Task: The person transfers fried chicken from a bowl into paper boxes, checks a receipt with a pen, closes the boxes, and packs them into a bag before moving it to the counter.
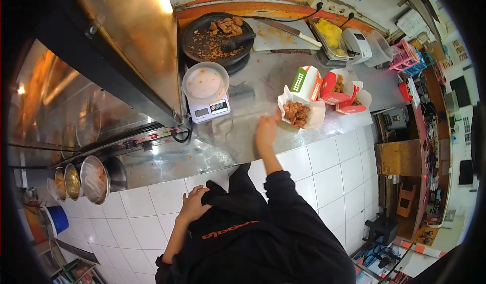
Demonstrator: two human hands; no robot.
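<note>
My R fingers [270, 119] blur; can't tell how open or if gripping, just left of near box [317, 116]: meat pcs [296, 113] in, top open. L hand [193, 206] on dark clothing [230, 215], grip unclear. Right, 2 red boxes [330, 97] w/ food; closing undone.

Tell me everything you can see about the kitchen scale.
The kitchen scale is white, plastic-looking, with rounded corners, a grey display whose reading is too small to tell, and a dark panel of round buttons. It lies flat on the metal counter, below the dark stone-looking dish in view. A pale, crumb-specked bowl sits on top. Neither the right hand nor left hand touches it.
</note>
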